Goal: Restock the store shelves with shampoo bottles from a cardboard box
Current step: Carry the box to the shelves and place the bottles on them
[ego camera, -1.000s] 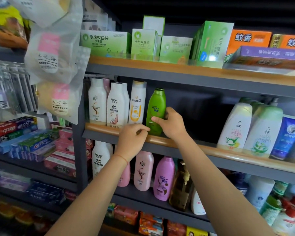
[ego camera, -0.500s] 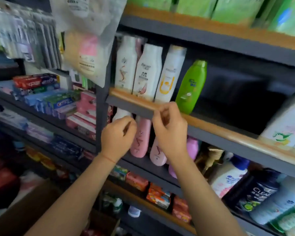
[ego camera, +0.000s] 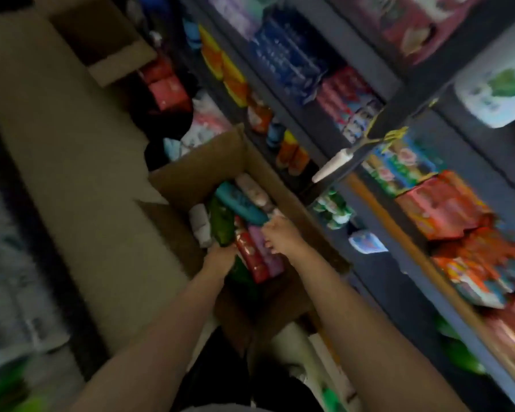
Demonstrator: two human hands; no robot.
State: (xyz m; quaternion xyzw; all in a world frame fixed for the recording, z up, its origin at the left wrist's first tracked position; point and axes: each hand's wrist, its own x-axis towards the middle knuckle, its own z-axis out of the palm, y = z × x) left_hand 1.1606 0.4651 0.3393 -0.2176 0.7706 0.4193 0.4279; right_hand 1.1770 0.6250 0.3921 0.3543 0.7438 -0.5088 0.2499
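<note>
Down in the cardboard box, both hands reach among bottles, grips blurred, unreadable.

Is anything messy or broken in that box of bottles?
Nothing looks broken or spilled. The bottles lie jumbled in the cardboard box, which seems normal. The picture is too blurry to check closely.

Box: the cardboard box stands on the floor, just left of the shelves.
Bottles: the shampoo bottles lie packed side by side in the box.
Hands: the left hand sits at the near left of the bottles; the right hand rests on them, just right of it.
Second box: another box lies far left, beside the shelves.
Shelves: packaged goods fill the right.
</note>
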